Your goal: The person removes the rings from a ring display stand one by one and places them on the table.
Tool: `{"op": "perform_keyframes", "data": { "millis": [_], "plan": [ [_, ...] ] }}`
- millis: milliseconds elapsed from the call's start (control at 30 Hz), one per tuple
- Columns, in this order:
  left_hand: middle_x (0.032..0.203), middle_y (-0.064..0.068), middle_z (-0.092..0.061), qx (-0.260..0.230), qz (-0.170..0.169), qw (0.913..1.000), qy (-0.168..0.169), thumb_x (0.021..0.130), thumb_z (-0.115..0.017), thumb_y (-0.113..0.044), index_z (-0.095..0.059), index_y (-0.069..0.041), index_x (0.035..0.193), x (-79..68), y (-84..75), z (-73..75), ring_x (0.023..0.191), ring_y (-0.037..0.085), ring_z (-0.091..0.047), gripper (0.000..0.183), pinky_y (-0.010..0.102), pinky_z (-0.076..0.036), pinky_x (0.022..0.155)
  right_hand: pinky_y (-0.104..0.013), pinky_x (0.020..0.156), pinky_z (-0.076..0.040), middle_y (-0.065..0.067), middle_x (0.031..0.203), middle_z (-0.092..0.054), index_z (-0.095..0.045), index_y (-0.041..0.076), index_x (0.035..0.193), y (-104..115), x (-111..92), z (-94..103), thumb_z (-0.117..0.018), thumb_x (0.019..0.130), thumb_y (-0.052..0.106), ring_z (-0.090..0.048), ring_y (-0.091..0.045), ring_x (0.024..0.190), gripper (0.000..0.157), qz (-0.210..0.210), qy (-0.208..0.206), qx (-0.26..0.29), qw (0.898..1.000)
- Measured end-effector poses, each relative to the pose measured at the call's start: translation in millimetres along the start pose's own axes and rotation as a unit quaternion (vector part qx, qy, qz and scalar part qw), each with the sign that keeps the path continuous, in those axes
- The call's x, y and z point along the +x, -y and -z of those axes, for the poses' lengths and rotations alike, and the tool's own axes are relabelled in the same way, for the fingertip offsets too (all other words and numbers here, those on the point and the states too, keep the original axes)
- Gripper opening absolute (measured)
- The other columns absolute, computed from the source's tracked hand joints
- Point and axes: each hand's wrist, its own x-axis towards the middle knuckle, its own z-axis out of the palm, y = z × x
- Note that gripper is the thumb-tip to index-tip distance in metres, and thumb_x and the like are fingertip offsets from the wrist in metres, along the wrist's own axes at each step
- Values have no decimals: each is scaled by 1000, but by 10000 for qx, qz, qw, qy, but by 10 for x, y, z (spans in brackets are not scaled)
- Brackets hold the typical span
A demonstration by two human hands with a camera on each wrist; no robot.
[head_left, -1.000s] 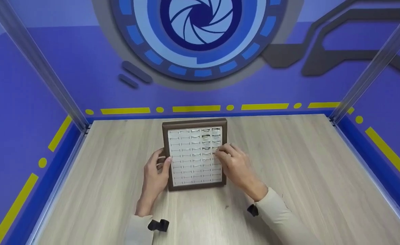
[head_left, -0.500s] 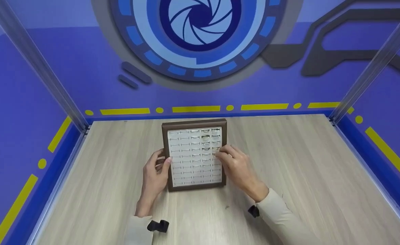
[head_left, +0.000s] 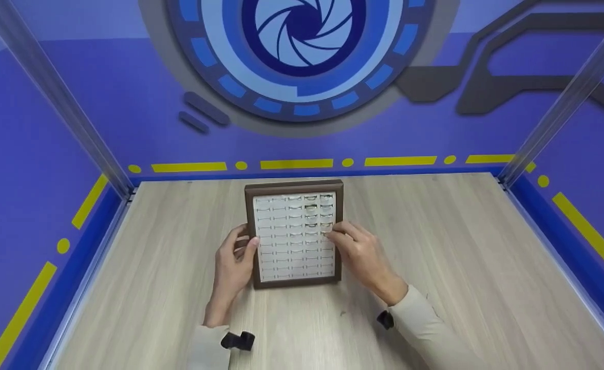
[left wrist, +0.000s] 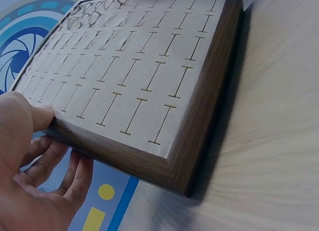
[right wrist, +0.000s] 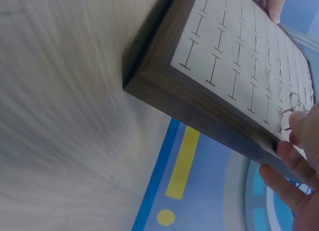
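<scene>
A ring display tray with a brown wood-look frame and a white slotted pad stands tilted up on the table. My left hand grips its left edge, thumb on the front rim and fingers behind. Several rings sit in slots toward the upper right of the pad. My right hand is at the right edge. In the right wrist view, its thumb and a fingertip pinch a thin silver ring at the pad, partly hidden by the fingers. Other fingers of that hand lie along the frame's side.
The tray's lower slots hold no rings. Beneath is a pale wood-grain table. A blue-purple printed wall rises behind and at both sides, with metal posts in the corners.
My right hand has shifted slightly down and to the right, uncovering more of a ring in the right column. My left hand and the tray stay nearly still.
</scene>
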Motion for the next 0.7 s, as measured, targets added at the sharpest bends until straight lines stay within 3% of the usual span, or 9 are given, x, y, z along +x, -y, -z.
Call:
{"op": "perform_keyframes", "data": {
  "millis": [467,700],
  "plan": [
    [129,16,-69,-182,-15,9998,6,106,-69,-17,-63,-6,142,16,26,6,111,29,-72,38,43,-61,101,-32,75,-65,-7,102,-72,-80,4,103,-19,-13,42,-78,87,-13,-74,-24,88,23,92,-183,121,9997],
    [127,15,-69,-138,-31,9999,-14,105,-71,-16,-63,-5,142,25,27,11,110,28,-72,39,40,-62,99,-33,76,-66,-10,103,-73,-81,2,105,-39,-29,82,-78,86,-15,-77,-27,87,26,89,-273,458,9985]
  ]
}}
